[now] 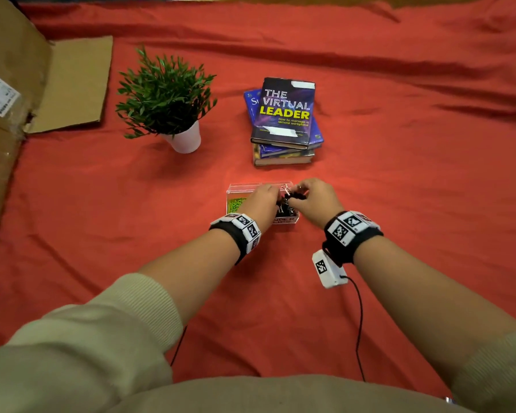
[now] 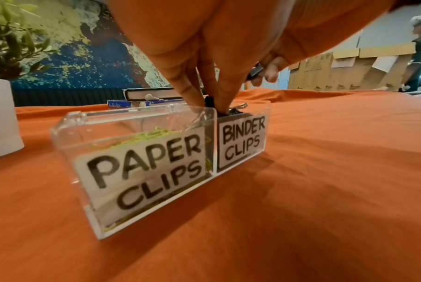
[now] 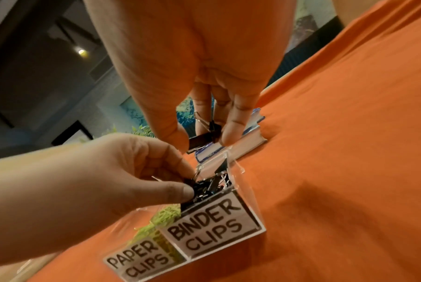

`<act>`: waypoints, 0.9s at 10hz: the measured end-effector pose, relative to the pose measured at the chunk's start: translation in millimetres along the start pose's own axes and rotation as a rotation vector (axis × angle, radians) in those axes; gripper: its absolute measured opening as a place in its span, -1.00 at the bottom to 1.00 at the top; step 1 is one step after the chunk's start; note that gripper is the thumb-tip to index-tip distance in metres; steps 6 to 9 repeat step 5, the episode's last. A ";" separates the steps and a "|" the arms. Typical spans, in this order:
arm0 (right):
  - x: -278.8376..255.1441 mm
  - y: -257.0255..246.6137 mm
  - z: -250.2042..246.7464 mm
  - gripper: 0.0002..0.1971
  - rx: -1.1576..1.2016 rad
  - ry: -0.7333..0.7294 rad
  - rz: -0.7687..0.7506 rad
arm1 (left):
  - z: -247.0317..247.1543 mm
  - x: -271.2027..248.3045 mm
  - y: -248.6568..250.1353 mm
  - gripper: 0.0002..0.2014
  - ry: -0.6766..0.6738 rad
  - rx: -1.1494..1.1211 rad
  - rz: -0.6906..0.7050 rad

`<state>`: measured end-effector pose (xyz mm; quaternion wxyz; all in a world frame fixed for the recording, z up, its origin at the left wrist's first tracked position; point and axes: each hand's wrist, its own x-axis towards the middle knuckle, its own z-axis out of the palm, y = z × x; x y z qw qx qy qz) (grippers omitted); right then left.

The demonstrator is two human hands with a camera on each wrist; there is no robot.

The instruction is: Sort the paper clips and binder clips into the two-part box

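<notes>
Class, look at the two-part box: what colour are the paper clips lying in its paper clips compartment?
Light yellow-green paper clips, clearest in the right wrist view.

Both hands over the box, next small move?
Probably release: the right hand pinches a black metal binder clip above the BINDER CLIPS half of the clear plastic two-part box, so lowering slightly and opening that grip should drop it in.

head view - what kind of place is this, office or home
Likely an office or storeroom set up for recording: a cloth-covered table with staged books and potted plant, and flattened cardboard boxes stacked against the wall.
</notes>
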<state>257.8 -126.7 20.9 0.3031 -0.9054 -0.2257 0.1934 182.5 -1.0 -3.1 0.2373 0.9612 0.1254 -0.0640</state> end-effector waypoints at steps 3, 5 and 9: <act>4.8 -5.9 17.3 -0.64 -0.190 -0.130 -0.206 | 4.0 -29.5 -12.4 -0.78 0.135 0.020 0.051; 3.5 -1.4 12.7 -0.62 -0.231 -0.077 -0.250 | 5.5 -71.0 -30.3 -0.93 0.209 -0.142 -0.013; 3.5 -1.4 12.7 -0.62 -0.231 -0.077 -0.250 | 5.5 -71.0 -30.3 -0.93 0.209 -0.142 -0.013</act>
